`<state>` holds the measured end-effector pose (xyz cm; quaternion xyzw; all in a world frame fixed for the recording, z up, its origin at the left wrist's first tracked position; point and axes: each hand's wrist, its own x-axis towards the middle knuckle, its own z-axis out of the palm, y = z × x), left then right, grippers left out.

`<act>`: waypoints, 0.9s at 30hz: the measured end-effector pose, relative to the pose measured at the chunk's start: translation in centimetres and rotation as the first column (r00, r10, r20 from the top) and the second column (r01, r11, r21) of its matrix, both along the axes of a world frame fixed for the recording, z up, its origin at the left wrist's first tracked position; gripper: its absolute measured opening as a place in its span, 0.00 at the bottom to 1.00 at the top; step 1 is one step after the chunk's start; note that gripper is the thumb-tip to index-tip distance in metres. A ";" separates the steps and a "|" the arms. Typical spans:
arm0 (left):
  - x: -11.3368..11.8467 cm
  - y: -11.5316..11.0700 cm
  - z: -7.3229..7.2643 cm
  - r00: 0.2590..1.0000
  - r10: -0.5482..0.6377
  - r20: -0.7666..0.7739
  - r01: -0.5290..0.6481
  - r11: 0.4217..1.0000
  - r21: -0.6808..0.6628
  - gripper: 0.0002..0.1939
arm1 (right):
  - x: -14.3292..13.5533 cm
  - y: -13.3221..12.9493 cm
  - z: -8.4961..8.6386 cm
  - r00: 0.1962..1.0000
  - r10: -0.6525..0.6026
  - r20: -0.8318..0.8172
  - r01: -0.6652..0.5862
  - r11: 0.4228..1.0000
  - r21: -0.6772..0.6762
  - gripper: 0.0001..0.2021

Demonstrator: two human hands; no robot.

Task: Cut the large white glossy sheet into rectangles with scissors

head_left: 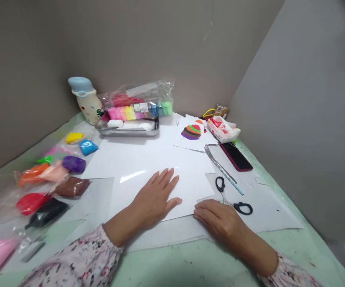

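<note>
My left hand lies flat on a white sheet of paper, fingers stretched and thumb apart. At the sheet's lower right corner rests my right hand, its fingers side by side and pointing left; its thumb is hidden. A pair of scissors with black handles lies just beyond the right hand, partly covered by it. A bright glare strip shows along the sheet's far left part. Behind it are more white paper and a card with a striped, colourful picture.
Several bags of coloured clay line the left side. A metal tray holds a bag of clay, beside a bottle. On the right are a fork, a phone and a tissue pack. Walls border the table.
</note>
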<state>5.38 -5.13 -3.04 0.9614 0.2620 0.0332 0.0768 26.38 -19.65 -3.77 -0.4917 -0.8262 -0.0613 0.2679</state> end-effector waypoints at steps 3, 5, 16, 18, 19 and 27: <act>-0.3 0.3 -0.1 0.999 0.039 -0.015 -0.038 0.999 0.028 0.35 | 1.8 -0.6 1.0 0.982 -0.176 0.068 0.182 0.979 -0.089 0.05; -0.5 0.6 -0.2 0.998 0.057 -0.030 -0.056 0.998 0.042 0.35 | 3.3 -1.1 2.0 0.902 -0.391 0.183 0.417 0.899 -0.137 0.06; -1.3 1.8 -0.4 0.999 0.046 -0.005 -0.046 0.999 0.021 0.35 | 7.1 -4.0 2.0 0.850 -0.444 0.282 0.525 0.752 -0.398 0.17; -1.4 1.9 -0.3 0.999 0.036 -0.002 -0.036 0.999 0.012 0.35 | 7.1 -3.8 1.6 0.852 -0.458 0.253 0.523 0.761 -0.385 0.15; -1.5 2.0 -0.3 1.000 0.029 0.005 -0.029 1.000 0.009 0.35 | 7.1 -3.6 1.5 0.857 -0.456 0.240 0.515 0.766 -0.384 0.14; -2.0 2.5 -0.1 0.997 0.017 0.075 -0.012 0.998 -0.066 0.35 | 6.0 -2.9 2.4 0.903 -0.429 0.007 0.395 0.827 -0.400 0.06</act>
